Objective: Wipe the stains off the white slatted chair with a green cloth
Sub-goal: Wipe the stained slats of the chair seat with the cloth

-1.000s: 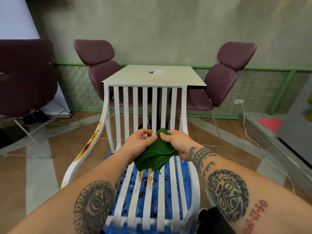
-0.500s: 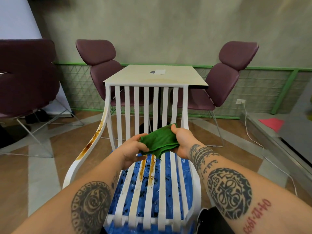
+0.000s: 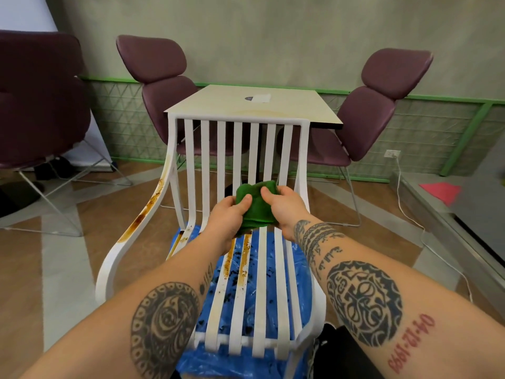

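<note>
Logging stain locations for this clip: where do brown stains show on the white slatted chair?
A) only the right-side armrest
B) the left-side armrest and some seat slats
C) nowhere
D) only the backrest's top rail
B: brown streaks run along the left-side armrest and down two seat slats just below the green cloth.

We read one date tattoo (image 3: 412,342), 04-12-1993 in red, on our right forearm (image 3: 363,272), well behind the right hand (image 3: 284,206), towards the elbow. The small dark script just behind that wrist is illegible to us.
</note>
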